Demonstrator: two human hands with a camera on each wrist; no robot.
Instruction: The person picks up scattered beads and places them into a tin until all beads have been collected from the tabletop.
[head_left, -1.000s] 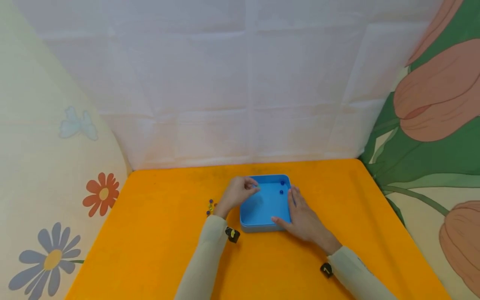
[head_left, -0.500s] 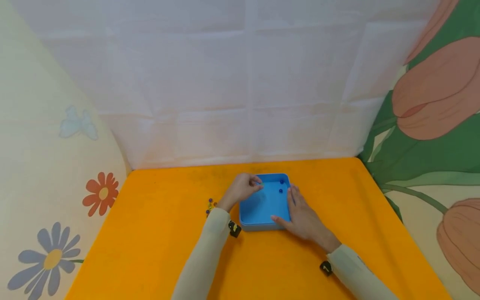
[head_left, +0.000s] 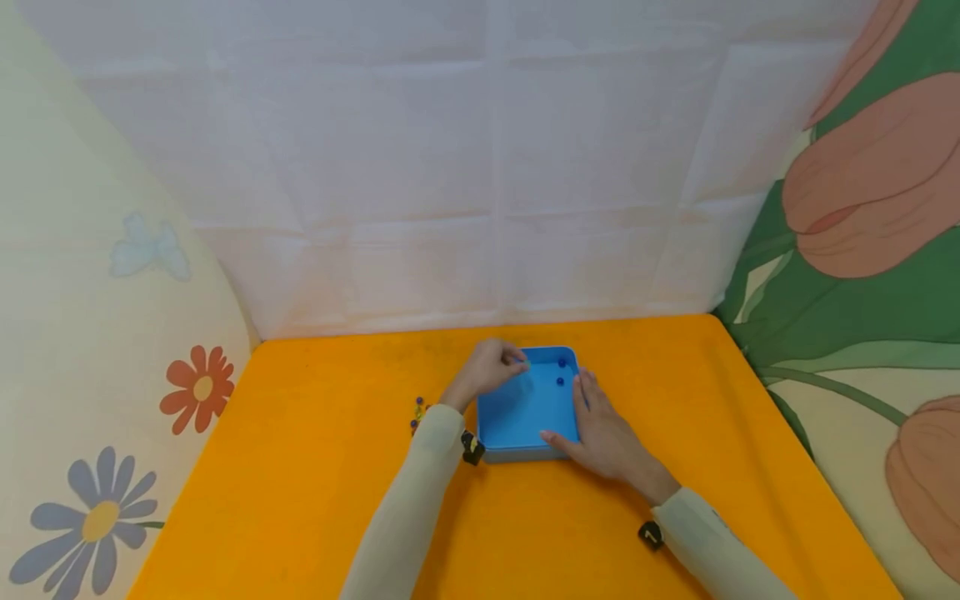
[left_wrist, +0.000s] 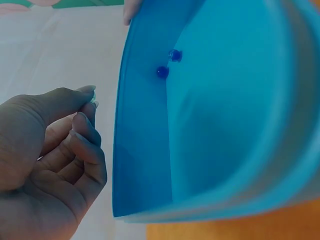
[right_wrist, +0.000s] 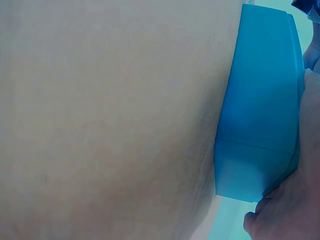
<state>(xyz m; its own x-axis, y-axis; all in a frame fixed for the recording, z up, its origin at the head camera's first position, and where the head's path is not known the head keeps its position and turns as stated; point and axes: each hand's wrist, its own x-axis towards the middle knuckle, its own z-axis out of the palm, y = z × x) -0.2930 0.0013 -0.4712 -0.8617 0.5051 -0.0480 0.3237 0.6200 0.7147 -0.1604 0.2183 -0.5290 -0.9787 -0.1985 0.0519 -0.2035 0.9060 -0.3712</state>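
My left hand [head_left: 487, 367] is over the left rear rim of a blue square box [head_left: 525, 421]. Between thumb and forefinger it pinches a small clear, greenish glass marble [left_wrist: 93, 97], mostly covered by the fingertips. The other fingers are curled in. Inside the box, near its right rear corner, lie two dark blue marbles [left_wrist: 162, 72]. Along the box's right side rests my right hand [head_left: 607, 437], fingers straight, thumb over the near rim. The right wrist view shows mostly skin and the box's blue outer wall [right_wrist: 257, 100].
Several small blue and yellow marbles [head_left: 417, 412] lie on the orange table [head_left: 315, 467] left of the box, partly behind my left wrist. A white cloth wall [head_left: 450, 275] rises behind the table, with flower-printed hangings at both sides.
My left hand has shifted a little rightward and away along the box's rear left, still pinching the marble. The right hand stays on the box, and the two blue marbles inside keep their places.
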